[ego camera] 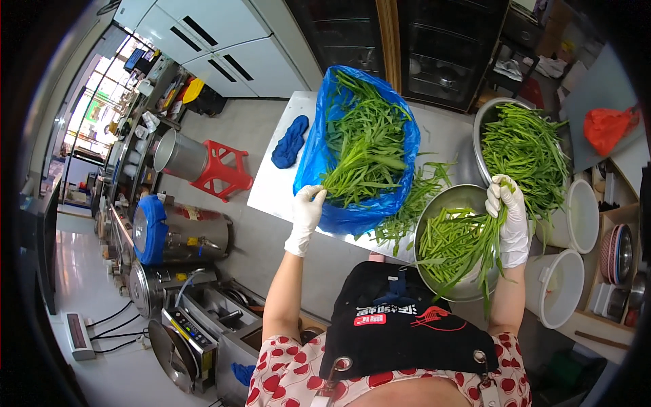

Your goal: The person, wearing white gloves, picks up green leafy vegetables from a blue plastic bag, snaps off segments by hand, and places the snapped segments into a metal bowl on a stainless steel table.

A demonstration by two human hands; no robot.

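Leafy green vegetables (363, 137) fill a blue plastic bag (305, 170) on a metal table. My left hand (308, 208), in a white glove, pinches stem ends at the bag's near edge. My right hand (508, 213), also gloved, grips a bunch of long leafy greens (483, 239) that hangs over a steel bowl (424, 234). Cut green stems (442, 244) lie in that bowl. Behind it a larger steel basin (479, 137) holds a heap of greens (524, 152). Loose leaves (417, 203) lie between the bag and the bowl.
A blue cloth (290, 142) lies on the metal table (269, 175), left of the bag. White plastic buckets (554, 290) stand at the right. A red stool (224, 170) with a metal pot (178, 155) and a large steel container (188, 231) are at the left.
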